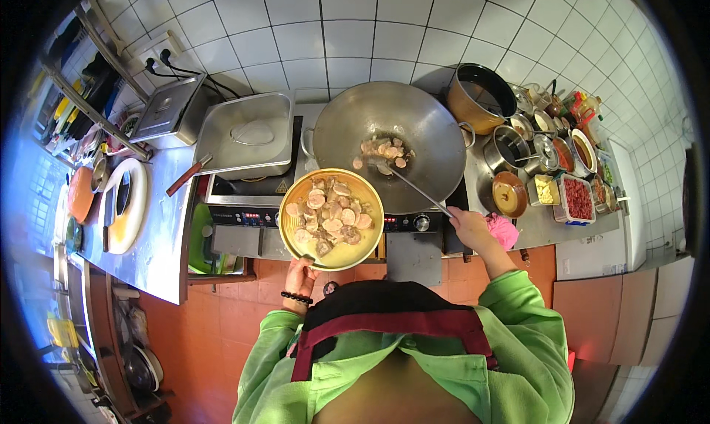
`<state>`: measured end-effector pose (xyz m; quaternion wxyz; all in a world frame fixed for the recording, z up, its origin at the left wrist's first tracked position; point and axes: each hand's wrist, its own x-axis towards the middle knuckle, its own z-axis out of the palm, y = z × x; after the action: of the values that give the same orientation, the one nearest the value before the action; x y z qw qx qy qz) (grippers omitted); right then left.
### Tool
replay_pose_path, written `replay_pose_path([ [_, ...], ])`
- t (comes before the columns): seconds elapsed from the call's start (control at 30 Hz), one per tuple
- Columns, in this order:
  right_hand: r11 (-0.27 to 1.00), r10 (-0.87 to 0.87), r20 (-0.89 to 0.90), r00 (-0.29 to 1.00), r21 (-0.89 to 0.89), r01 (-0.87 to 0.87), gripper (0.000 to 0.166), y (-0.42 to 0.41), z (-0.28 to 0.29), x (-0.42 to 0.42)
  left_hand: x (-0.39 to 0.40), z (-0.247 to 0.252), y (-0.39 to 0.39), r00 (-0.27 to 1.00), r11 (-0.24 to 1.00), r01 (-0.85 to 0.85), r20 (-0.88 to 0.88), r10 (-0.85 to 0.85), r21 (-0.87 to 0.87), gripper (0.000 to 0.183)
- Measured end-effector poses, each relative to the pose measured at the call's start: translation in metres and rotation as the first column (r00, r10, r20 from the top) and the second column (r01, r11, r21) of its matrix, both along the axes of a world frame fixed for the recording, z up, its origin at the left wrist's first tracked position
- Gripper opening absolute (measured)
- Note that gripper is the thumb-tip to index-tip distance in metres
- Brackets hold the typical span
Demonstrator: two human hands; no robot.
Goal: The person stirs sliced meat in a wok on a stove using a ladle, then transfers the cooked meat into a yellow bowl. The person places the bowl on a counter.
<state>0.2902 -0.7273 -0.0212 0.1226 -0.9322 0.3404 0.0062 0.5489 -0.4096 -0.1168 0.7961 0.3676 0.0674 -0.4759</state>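
My left hand (301, 277) grips the near rim of a round yellow bowl (288, 245), held beside the wok's lower left edge. Round pale slices and chunks of food (333, 216) lie in yellowish liquid inside it. My right hand (468, 227) is closed around the handle of a long metal wok ladle (421, 191). The ladle's head rests in the large steel wok (355, 113), partly hidden by food. More of the same slices (388, 147) sit at the wok's bottom. A pink cloth (502, 231) lies just right of my right hand.
Left of the wok, a steel basin (222, 141) holds a wire strainer (252, 133). A white cutting board (133, 224) carries a cleaver (123, 193). To the right stand a deep pot (480, 119), a brown bowl (518, 205) and a tub of red chopped food (577, 199).
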Motion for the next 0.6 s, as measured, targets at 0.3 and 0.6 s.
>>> replay_pose_path([
  [0.3,0.738,-0.513,0.07,0.855,0.545,0.398,0.031,-0.029,0.013,-0.008,0.001,-0.01,0.003,1.0,1.0,-0.024,-0.006,0.024,-0.006,0.039],
  [0.6,-0.286,-0.594,-0.184,0.783,0.958,0.008,0.023,0.005,-0.033,0.062,0.003,-0.001,0.001,1.0,0.998,-0.003,-0.019,0.002,-0.056,0.042],
])
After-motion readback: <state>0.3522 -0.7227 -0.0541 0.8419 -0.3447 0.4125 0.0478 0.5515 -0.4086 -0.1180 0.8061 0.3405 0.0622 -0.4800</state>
